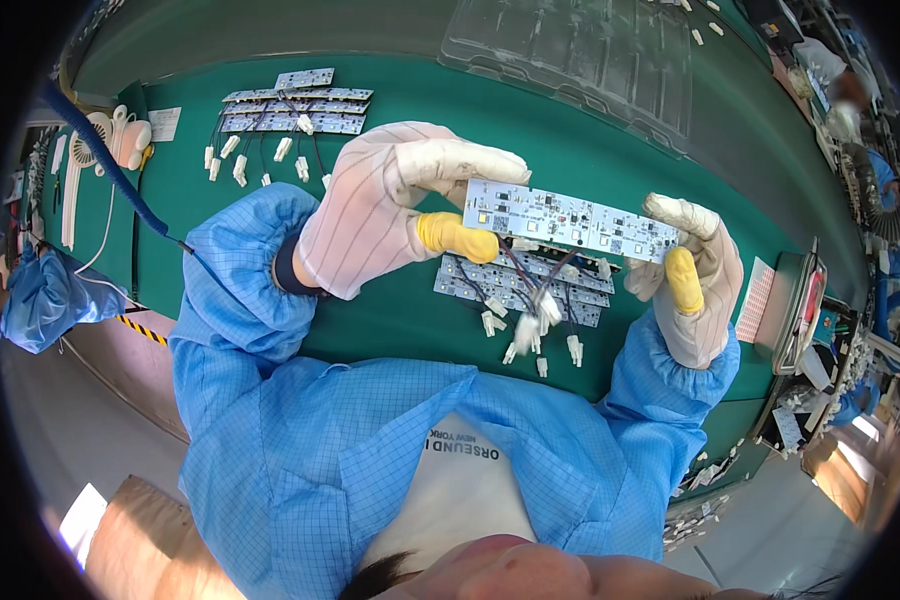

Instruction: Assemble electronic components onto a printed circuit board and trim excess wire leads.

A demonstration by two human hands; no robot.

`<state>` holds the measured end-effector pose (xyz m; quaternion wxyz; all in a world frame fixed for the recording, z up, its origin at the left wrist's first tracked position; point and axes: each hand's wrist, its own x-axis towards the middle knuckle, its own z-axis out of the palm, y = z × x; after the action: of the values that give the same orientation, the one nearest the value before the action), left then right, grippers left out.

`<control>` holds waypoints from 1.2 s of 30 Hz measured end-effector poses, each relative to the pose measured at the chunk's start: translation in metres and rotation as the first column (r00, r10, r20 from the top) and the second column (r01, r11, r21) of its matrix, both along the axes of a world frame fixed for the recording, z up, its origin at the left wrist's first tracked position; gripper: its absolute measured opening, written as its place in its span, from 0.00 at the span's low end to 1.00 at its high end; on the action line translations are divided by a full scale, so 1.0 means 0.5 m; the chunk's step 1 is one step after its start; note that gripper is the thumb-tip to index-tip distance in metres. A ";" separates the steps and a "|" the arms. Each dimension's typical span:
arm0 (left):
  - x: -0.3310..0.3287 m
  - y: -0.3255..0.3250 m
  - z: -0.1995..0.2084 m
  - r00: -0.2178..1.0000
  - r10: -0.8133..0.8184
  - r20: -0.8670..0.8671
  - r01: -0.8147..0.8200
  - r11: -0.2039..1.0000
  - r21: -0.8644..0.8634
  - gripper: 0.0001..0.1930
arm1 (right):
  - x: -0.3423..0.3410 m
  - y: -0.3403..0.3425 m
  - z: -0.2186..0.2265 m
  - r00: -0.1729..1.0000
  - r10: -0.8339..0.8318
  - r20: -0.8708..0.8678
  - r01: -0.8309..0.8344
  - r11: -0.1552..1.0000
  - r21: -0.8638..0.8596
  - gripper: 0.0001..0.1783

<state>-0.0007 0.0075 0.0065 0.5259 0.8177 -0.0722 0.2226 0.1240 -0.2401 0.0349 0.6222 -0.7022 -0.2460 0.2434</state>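
Observation:
Between my two gloved hands a long white circuit board (570, 222) is held up, tilted slightly down to the right. My left hand (395, 205) pinches its left end, the yellow-tipped thumb at the front edge and the fingers behind. At the other end my right hand (692, 270) grips with its thumb and forefinger. Dark wires with white connectors (545, 308) hang below the board, some blurred. Beneath it, a stack of similar boards (460, 282) with wired connectors lies on the green mat (390, 335), partly hidden by the held board.
Another stack of wired boards (300, 108) lies at the far left. A clear plastic tray (570, 60) stands at the back. To the left are a small fan (95, 140) and a blue cord (100, 150). A document holder (795, 310) stands at the right.

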 end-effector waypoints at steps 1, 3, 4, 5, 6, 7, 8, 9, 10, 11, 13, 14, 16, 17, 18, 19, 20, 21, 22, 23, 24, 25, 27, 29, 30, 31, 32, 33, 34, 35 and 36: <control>0.000 0.007 0.007 0.999 -0.042 -0.003 0.042 0.996 0.073 0.26 | 0.001 -0.001 -0.001 1.000 -0.002 0.029 0.002 1.000 -0.002 0.31; -0.001 0.012 0.008 0.997 -0.083 -0.006 0.083 0.985 0.148 0.29 | 0.000 -0.001 0.001 0.998 -0.004 0.061 0.005 1.000 -0.002 0.31; -0.003 0.012 0.003 0.997 -0.071 0.013 0.069 0.986 0.154 0.29 | -0.002 0.000 0.002 0.998 -0.014 0.069 0.015 1.000 -0.013 0.32; -0.004 0.012 0.001 0.998 -0.059 0.031 0.054 0.986 0.160 0.29 | -0.003 0.001 0.003 0.997 -0.024 0.076 0.026 0.999 -0.024 0.32; -0.006 0.008 0.004 0.998 -0.060 0.032 0.054 0.986 0.160 0.29 | -0.002 0.000 0.003 0.997 -0.025 0.077 0.027 0.999 -0.024 0.32; -0.008 0.003 0.009 0.997 -0.068 -0.045 0.070 0.997 0.044 0.30 | 0.002 -0.003 0.003 0.999 0.007 0.045 -0.006 1.000 -0.026 0.32; -0.010 0.000 0.012 0.989 -0.084 -0.120 0.075 0.994 -0.073 0.30 | 0.004 -0.004 0.003 0.999 0.040 0.013 -0.039 0.999 -0.028 0.33; -0.010 0.001 0.012 0.989 -0.084 -0.120 0.076 0.994 -0.072 0.30 | 0.003 -0.004 0.003 0.999 0.039 0.013 -0.039 0.999 -0.027 0.33; -0.010 0.001 0.011 0.984 -0.089 -0.156 0.073 0.992 -0.101 0.30 | 0.002 -0.003 0.003 0.999 0.039 0.021 -0.038 0.999 -0.028 0.32; -0.010 0.002 0.009 0.977 -0.094 -0.192 0.070 0.989 -0.129 0.31 | 0.001 -0.003 0.004 0.999 0.038 0.029 -0.038 0.999 -0.030 0.32; -0.008 0.001 0.005 0.989 -0.041 -0.141 0.032 0.997 -0.063 0.27 | 0.001 -0.002 0.005 0.998 0.040 0.038 -0.039 0.999 -0.034 0.32; -0.007 0.000 0.002 0.996 0.007 -0.085 -0.007 1.000 0.000 0.24 | 0.000 -0.001 0.006 0.998 0.039 0.047 -0.037 0.999 -0.038 0.32; -0.005 -0.004 -0.006 0.998 0.003 -0.062 -0.005 0.999 -0.035 0.24 | 0.001 -0.003 0.001 0.998 0.040 0.052 -0.038 0.999 -0.029 0.32; -0.004 -0.005 -0.008 0.999 0.000 -0.038 -0.003 0.997 -0.071 0.24 | 0.001 -0.004 -0.001 0.998 0.040 0.058 -0.039 0.999 -0.019 0.32; -0.004 -0.004 -0.008 0.999 0.000 -0.038 -0.003 0.997 -0.071 0.24 | 0.001 -0.004 0.000 0.998 0.040 0.058 -0.039 0.999 -0.019 0.32; -0.004 -0.003 -0.006 0.999 -0.010 -0.047 0.007 0.998 -0.064 0.24 | 0.001 -0.003 0.001 0.998 0.040 0.052 -0.039 0.999 -0.012 0.32; -0.004 -0.003 -0.005 0.998 -0.019 -0.055 0.016 0.998 -0.057 0.25 | 0.001 -0.003 0.002 0.998 0.040 0.045 -0.040 0.999 -0.004 0.32; -0.003 -0.003 -0.007 0.998 -0.019 -0.055 0.016 0.998 -0.057 0.25 | 0.000 -0.003 0.002 0.998 0.040 0.045 -0.040 0.999 -0.004 0.32; -0.001 -0.005 -0.009 0.999 -0.031 -0.022 0.029 0.995 -0.095 0.25 | -0.001 -0.003 0.003 0.999 0.032 0.035 -0.032 0.999 -0.007 0.31; -0.001 -0.006 -0.010 0.999 -0.042 0.012 0.043 0.990 -0.132 0.25 | -0.001 -0.003 0.002 0.999 0.024 0.025 -0.024 1.000 -0.010 0.31; -0.002 -0.003 -0.004 0.999 -0.044 0.013 0.045 0.990 -0.132 0.25 | 0.001 -0.005 0.000 0.999 0.022 0.026 -0.022 1.000 -0.009 0.31; -0.006 0.002 0.008 0.997 -0.075 -0.033 0.073 0.995 -0.073 0.27 | 0.003 -0.010 -0.005 0.998 0.017 0.057 -0.017 1.000 -0.007 0.31; -0.008 0.005 0.013 0.992 -0.101 -0.080 0.100 0.995 -0.014 0.31 | 0.005 -0.011 -0.006 0.996 0.015 0.089 -0.015 1.000 -0.003 0.31; -0.008 0.006 0.009 0.995 -0.090 0.049 0.085 0.993 0.088 0.31 | 0.004 -0.007 -0.002 0.996 0.025 0.083 -0.022 0.999 -0.028 0.31; -0.008 0.007 0.008 0.995 -0.088 0.049 0.084 0.993 0.088 0.31 | 0.004 -0.005 -0.001 0.996 0.026 0.083 -0.024 0.999 -0.028 0.31; -0.007 0.008 0.008 0.993 -0.105 0.051 0.100 0.991 0.085 0.31 | 0.003 -0.004 0.001 0.997 0.021 0.079 -0.018 0.999 -0.036 0.31; -0.008 0.009 0.008 0.991 -0.121 0.052 0.116 0.990 0.082 0.32 | 0.003 -0.003 0.002 0.997 0.017 0.073 -0.014 0.999 -0.044 0.31; -0.008 0.008 0.009 0.991 -0.121 0.050 0.116 0.990 0.081 0.32 | 0.003 -0.003 0.002 0.997 0.017 0.071 -0.014 0.999 -0.045 0.31; -0.007 0.006 0.012 0.993 -0.110 0.033 0.107 0.992 0.074 0.32 | 0.003 -0.004 0.002 0.998 0.018 0.057 -0.016 0.999 -0.037 0.30; -0.006 0.004 0.014 0.995 -0.099 0.015 0.097 0.993 0.066 0.32 | 0.004 -0.005 0.001 0.999 0.018 0.042 -0.017 0.999 -0.030 0.30; -0.005 0.003 0.015 0.995 -0.098 0.009 0.097 0.993 0.064 0.32 | 0.004 -0.007 0.000 0.999 0.019 0.036 -0.018 0.999 -0.032 0.30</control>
<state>-0.0031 0.0088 0.0138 0.5096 0.8281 -0.1221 0.1992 0.1258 -0.2434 0.0349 0.6041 -0.7139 -0.2600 0.2404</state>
